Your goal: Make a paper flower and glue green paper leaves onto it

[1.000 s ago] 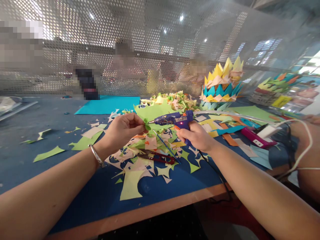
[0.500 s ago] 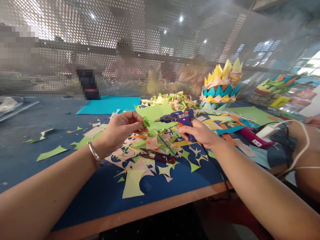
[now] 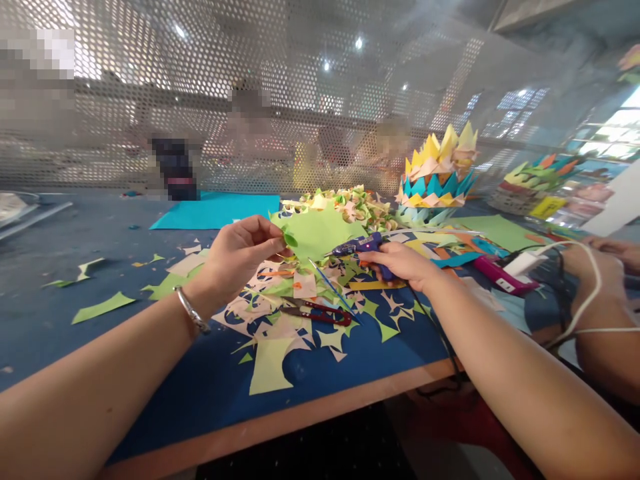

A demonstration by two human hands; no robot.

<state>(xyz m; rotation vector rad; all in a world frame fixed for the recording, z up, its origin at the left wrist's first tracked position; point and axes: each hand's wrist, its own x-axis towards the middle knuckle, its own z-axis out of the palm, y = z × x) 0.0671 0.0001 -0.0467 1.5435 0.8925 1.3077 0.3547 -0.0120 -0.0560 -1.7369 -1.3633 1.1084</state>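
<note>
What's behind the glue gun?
Beyond the glue gun, held in the right hand, a green sheet shows, and past that a heap of small paper pieces. Whatever the gun and hand directly cover can't be seen.

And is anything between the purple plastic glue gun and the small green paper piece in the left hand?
Nothing visible stands between glue gun and paper piece; a light green paper sheet shows behind the gap.

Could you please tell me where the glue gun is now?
In the head view, the glue gun is right of centre, held in the right hand near the paper scraps.
</note>
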